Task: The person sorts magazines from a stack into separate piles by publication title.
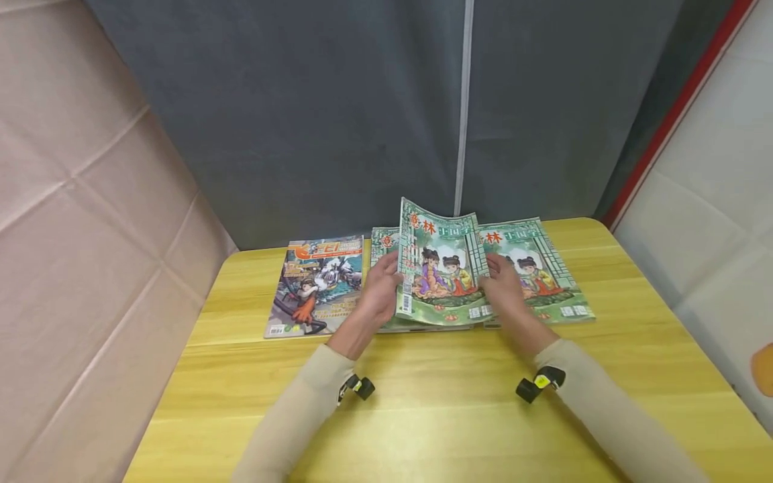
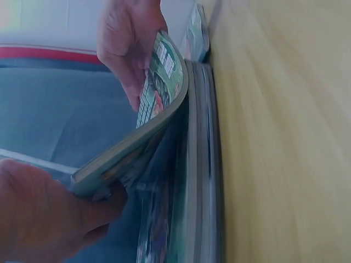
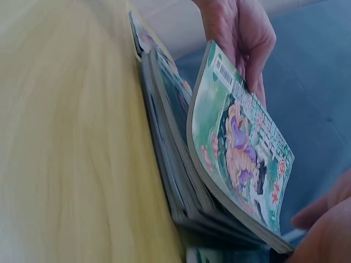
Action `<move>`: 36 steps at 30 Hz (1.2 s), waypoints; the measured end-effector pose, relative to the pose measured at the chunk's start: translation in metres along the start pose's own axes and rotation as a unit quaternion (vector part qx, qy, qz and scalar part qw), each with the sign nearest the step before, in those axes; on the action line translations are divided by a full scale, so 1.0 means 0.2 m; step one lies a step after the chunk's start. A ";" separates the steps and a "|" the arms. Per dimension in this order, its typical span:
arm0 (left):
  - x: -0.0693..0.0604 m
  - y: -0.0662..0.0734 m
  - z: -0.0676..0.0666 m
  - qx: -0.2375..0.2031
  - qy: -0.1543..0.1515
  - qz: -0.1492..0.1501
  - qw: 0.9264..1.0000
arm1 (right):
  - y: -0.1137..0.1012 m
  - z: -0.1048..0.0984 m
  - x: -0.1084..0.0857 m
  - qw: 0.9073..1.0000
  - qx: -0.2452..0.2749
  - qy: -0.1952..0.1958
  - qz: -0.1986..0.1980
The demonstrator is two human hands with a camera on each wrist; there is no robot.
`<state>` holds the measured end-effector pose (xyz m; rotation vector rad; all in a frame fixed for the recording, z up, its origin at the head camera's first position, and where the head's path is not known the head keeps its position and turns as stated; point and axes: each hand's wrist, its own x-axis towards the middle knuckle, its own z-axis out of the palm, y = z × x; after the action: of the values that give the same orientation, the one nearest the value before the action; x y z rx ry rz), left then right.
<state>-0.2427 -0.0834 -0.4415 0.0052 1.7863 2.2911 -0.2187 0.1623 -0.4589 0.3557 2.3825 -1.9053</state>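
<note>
Both hands hold a green magazine (image 1: 443,268) with two cartoon figures on its cover, tilted and bowed above a stack of magazines (image 2: 203,164). My left hand (image 1: 380,292) grips its left edge, fingers behind and thumb near the front. On the opposite edge my right hand (image 1: 502,282) pinches the magazine. The right wrist view shows the lower edge close over the stack, the cover (image 3: 241,142) curving upward. Another green magazine (image 1: 546,268) with the same cover lies to the right, partly behind my right hand. A dark magazine with orange lettering (image 1: 320,288) lies to the left.
The magazines lie in a row along the far side of a yellow wood-grain table (image 1: 447,402). A dark grey curtain (image 1: 302,121) hangs behind it. Pale panels (image 1: 90,235) flank the left, and a white panel with red trim (image 1: 682,114) stands right.
</note>
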 end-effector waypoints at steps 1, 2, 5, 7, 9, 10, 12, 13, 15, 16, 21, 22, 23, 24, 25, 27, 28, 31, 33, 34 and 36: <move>0.00 0.00 0.02 -0.002 -0.004 0.000 1.000 | 0.00 -0.02 0.00 1.000 0.006 0.004 -0.001; 0.00 0.00 0.04 -0.004 -0.006 -0.003 1.000 | 0.00 -0.04 0.00 1.000 0.009 0.008 -0.002; 0.01 0.00 0.10 -0.006 -0.016 -0.006 1.000 | 0.01 -0.12 0.01 1.000 0.016 0.017 -0.001; 0.02 0.00 0.15 -0.007 -0.020 -0.010 1.000 | 0.02 -0.18 0.01 1.000 0.011 0.019 -0.001; 0.03 -0.02 0.21 -0.008 -0.026 -0.011 1.000 | 0.04 -0.24 0.01 1.000 0.004 0.028 -0.002; 0.04 -0.03 0.24 -0.008 -0.029 -0.012 0.999 | 0.04 -0.28 0.01 0.999 -0.002 0.033 -0.004; 0.05 -0.05 0.30 -0.004 -0.030 -0.013 0.999 | 0.05 -0.34 0.02 0.999 -0.013 0.049 -0.004; 0.05 -0.06 0.33 -0.001 -0.033 -0.014 0.999 | 0.06 -0.37 0.02 0.998 -0.016 0.060 -0.002; 0.06 -0.09 0.38 0.010 -0.037 -0.016 0.999 | 0.06 -0.42 0.03 0.997 -0.020 0.079 0.004; 0.06 -0.11 0.41 0.015 -0.036 -0.017 0.999 | 0.07 -0.44 0.04 0.996 -0.021 0.085 0.005; 0.07 -0.19 0.52 0.026 -0.031 -0.021 0.999 | 0.10 -0.56 0.06 0.995 -0.051 0.091 -0.002; 0.07 -0.20 0.54 0.028 -0.028 -0.023 0.999 | 0.11 -0.59 0.06 0.994 -0.062 0.088 -0.004; 0.08 -0.21 0.56 0.033 -0.028 -0.025 0.999 | 0.13 -0.62 0.06 0.993 -0.077 0.085 -0.002; 0.08 -0.22 0.57 0.036 -0.027 -0.029 0.999 | 0.14 -0.65 0.06 0.993 -0.090 0.083 -0.003; 0.08 -0.23 0.59 0.040 -0.027 -0.034 0.998 | 0.14 -0.67 0.06 0.991 -0.104 0.081 -0.002; 0.08 -0.25 0.61 0.043 -0.027 -0.043 0.998 | 0.16 -0.72 0.07 0.989 -0.123 0.077 0.002; 0.08 -0.26 0.62 0.041 -0.027 -0.047 0.998 | 0.17 -0.74 0.07 0.989 -0.131 0.076 0.006; 0.08 -0.27 0.65 0.035 -0.033 -0.055 0.997 | 0.19 -0.78 0.09 0.987 -0.139 0.074 0.009; 0.08 -0.29 0.66 0.029 -0.036 -0.057 0.997 | 0.19 -0.80 0.09 0.988 -0.138 0.071 0.014; 0.08 -0.29 0.66 0.023 -0.035 -0.059 0.997 | 0.20 -0.80 0.09 0.988 -0.138 0.070 0.018; 0.08 -0.30 0.67 0.012 -0.034 -0.065 0.997 | 0.20 -0.81 0.10 0.988 -0.137 0.066 0.026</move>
<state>-0.2271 0.0614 -0.4679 -0.0278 1.7281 2.1523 -0.2143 0.3300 -0.4643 0.5300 2.6451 -1.5471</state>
